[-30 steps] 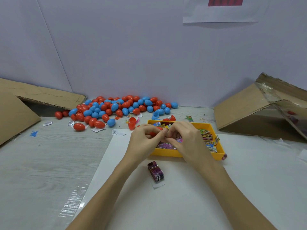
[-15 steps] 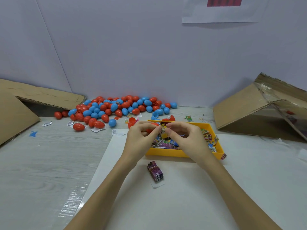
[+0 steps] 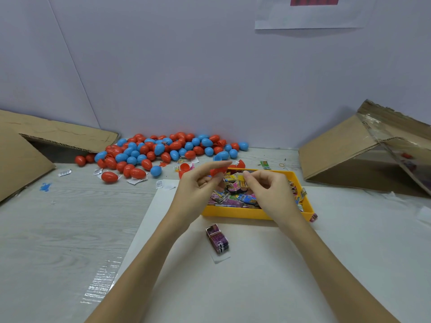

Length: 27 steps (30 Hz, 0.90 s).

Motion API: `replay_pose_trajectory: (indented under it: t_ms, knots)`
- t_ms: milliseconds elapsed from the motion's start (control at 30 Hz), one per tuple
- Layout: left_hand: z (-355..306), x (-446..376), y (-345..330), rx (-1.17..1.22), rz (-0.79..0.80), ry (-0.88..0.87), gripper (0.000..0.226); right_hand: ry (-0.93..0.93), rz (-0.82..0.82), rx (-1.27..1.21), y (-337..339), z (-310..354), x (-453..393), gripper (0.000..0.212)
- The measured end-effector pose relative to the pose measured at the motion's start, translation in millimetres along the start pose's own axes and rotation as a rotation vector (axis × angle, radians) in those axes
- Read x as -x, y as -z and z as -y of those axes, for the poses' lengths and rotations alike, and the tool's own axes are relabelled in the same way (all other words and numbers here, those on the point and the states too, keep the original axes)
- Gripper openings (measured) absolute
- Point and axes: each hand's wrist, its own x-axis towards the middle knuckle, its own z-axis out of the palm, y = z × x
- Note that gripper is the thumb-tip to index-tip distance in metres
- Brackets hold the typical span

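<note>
"Head view: what does the left hand (image 3: pixel 198 186) hold?"

"A red egg half (image 3: pixel 217 170), pinched between the thumb and fingers (image 3: pixel 219 164), with the forefinger stretched out over it."

"And the right hand (image 3: pixel 271 192)?"

"Its thumb and forefinger pinch a small printed packet (image 3: pixel 240 183); the other fingers are curled in."

"Where are the two things?"

"Both are held over the far left part of the yellow tray (image 3: pixel 233 212), just beside each other. Whether they touch cannot be told. The tray holds more packets and stands on a white sheet (image 3: pixel 256 276) on the table (image 3: pixel 58 229)."

"Anything else nearby?"

"A small purple box (image 3: pixel 218 238) lies on the sheet, near the tray's front wall. A heap of red and blue eggs (image 3: pixel 163 150) lies by the wall behind, and a cardboard box (image 3: pixel 338 157) stands to the right."
</note>
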Motion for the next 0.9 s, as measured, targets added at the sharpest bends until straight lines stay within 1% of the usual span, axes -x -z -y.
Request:
replay_pose_trajectory:
  t_ms: [100, 267, 467, 700, 800, 900]
  knots:
    - [-0.6, 1.1, -4.3, -0.013, 0.027, 0.011, 0.042, 0.003, -0.006, -0.003, 1.6, 0.3, 0.1, 0.031]
    - [1.6, 3.9, -7.6, -0.119, 0.066, -0.009, 0.034, 0.014, -0.003, 0.005, 1.0, 0.2, 1.2, 0.03]
    - [0.7, 4.1, -5.2, -0.151, 0.036, -0.03, 0.034, 0.019, -0.012, 0.038, 2.5, -0.6, 0.6, 0.029]
    - [0.8, 4.6, -6.8, -0.165, 0.048, -0.032, 0.034, 0.018, 0.003, 0.068, 1.6, -0.6, 1.6, 0.029]
    - [0.3, 5.7, -8.1, -0.127, 0.064, -0.036, 0.037, 0.025, 0.028, 0.063, 1.1, -0.4, 2.6, 0.028]
    - [-2.1, 6.2, -9.3, -0.025, 0.07, -0.032, 0.036, -0.029, 0.072, -0.031, -0.2, 1.1, 2.8, 0.026]
